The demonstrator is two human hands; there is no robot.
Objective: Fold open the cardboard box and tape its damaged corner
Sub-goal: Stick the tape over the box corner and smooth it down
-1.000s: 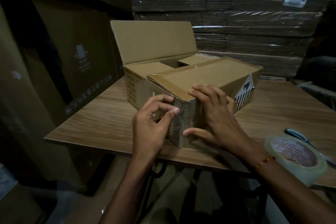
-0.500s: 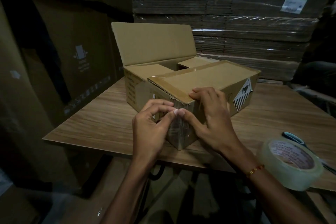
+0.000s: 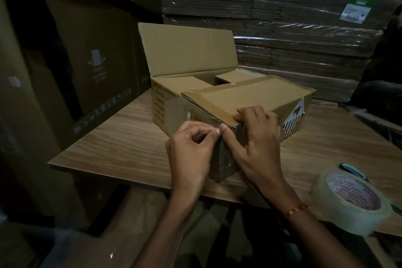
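We see a brown cardboard box (image 3: 250, 98) on the wooden table, one long flap standing upright at the back, the near flap folded flat over the top. Its nearest corner (image 3: 226, 154) points toward us, creased and covered in glossy clear tape
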